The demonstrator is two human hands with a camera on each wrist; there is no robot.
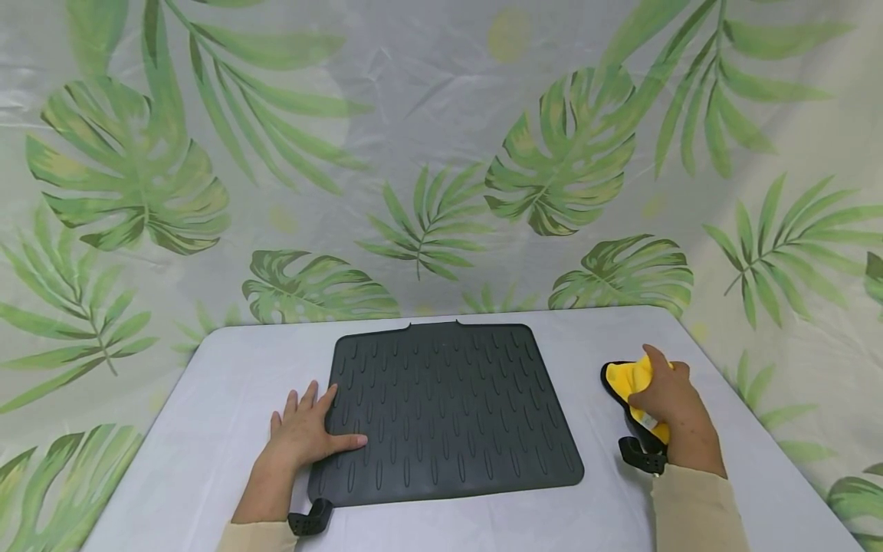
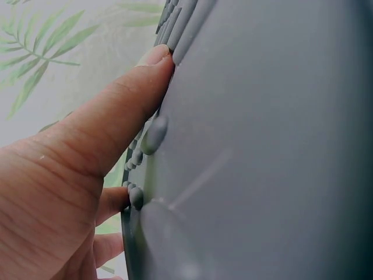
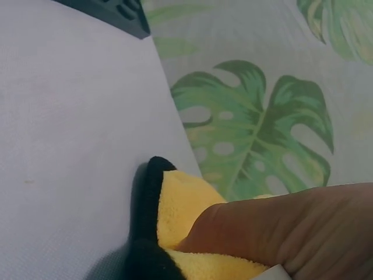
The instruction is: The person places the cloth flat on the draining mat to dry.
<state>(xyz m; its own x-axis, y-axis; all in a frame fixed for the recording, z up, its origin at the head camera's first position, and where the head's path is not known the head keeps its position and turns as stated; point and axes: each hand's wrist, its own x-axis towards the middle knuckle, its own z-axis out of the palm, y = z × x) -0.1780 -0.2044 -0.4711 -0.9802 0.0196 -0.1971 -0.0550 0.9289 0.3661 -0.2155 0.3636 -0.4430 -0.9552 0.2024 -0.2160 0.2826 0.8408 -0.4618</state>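
In the head view, a dark grey rubbery mat point(image 1: 444, 406) with raised oval ridges lies flat on the white table. My left hand point(image 1: 300, 433) rests at its left edge, thumb on the mat and the other fingers stretched out and spread along its side. The left wrist view shows the thumb point(image 2: 125, 102) straight against the mat point(image 2: 262, 146). To the right of the mat, my right hand point(image 1: 672, 395) grips a yellow cloth point(image 1: 624, 376) with a black border. In the right wrist view the cloth point(image 3: 180, 201) bunches under the hand point(image 3: 280, 224); the fingertips are hidden.
White fabric covers the table point(image 1: 241, 383). Behind and around it hangs a leaf-patterned curtain point(image 1: 428, 115). A black band point(image 1: 310, 518) sits on the left wrist and another band point(image 1: 641, 457) on the right. A white tag point(image 1: 647, 421) shows on the cloth.
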